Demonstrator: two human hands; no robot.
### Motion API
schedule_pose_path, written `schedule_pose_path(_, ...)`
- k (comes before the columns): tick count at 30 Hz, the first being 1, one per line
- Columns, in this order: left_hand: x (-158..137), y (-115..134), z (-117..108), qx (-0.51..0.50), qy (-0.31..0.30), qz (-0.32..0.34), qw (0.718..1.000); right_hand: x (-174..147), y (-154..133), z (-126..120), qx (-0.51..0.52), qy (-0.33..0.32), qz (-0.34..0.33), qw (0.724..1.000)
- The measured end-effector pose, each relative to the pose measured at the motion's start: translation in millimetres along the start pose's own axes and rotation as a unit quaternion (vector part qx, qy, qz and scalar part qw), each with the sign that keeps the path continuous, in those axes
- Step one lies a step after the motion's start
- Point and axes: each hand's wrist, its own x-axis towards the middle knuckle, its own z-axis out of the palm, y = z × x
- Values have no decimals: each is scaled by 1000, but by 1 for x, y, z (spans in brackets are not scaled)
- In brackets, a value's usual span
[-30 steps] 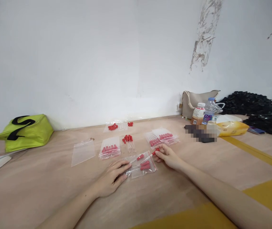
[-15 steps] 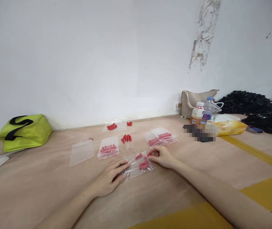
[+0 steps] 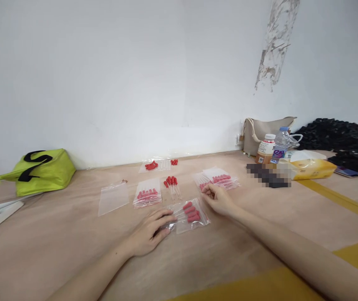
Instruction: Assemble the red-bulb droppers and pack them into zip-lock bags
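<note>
A clear zip bag [image 3: 182,228] lies flat on the table, holding several droppers with red bulbs [image 3: 191,212] at its right end. My left hand [image 3: 150,230] rests on the bag's left end, pressing it between fingers and thumb. Just beyond the bag's upper right corner is my right hand [image 3: 218,200], its fingers loosely curled and apart, nothing visible in them. Loose red-bulbed droppers [image 3: 172,186] lie behind the bag. Filled bags sit in one stack [image 3: 147,193] to their left and another pile [image 3: 218,179] to their right.
A flat clear bag [image 3: 113,198] lies at left. Red bulbs [image 3: 151,165] on plastic are near the wall. A yellow-green bag [image 3: 45,171] stands far left. Bottles [image 3: 266,148], a tissue pack [image 3: 313,168], a beige bag [image 3: 269,127] and a black heap [image 3: 338,136] occupy the right.
My right hand has let go of a red dropper bulb and drawn back from the bag. That dropper now lies inside beside the others. My left hand stays on the bag.
</note>
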Motion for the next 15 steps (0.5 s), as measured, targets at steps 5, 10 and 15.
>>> schedule_pose_path(5, -1, 0, 0, 0, -10, 1, 1000, 45, -13, 13, -117, -101, 54, 986)
schedule_pose_path(10, -2, 0, 1, 2, -6, -11, 1000, 93, -23, 56, -171, -123, 130, 969)
schedule_pose_path(15, -2, 3, -1, -1, -8, -1, 1000, 119, -28, 82, -243, -189, 178, 935)
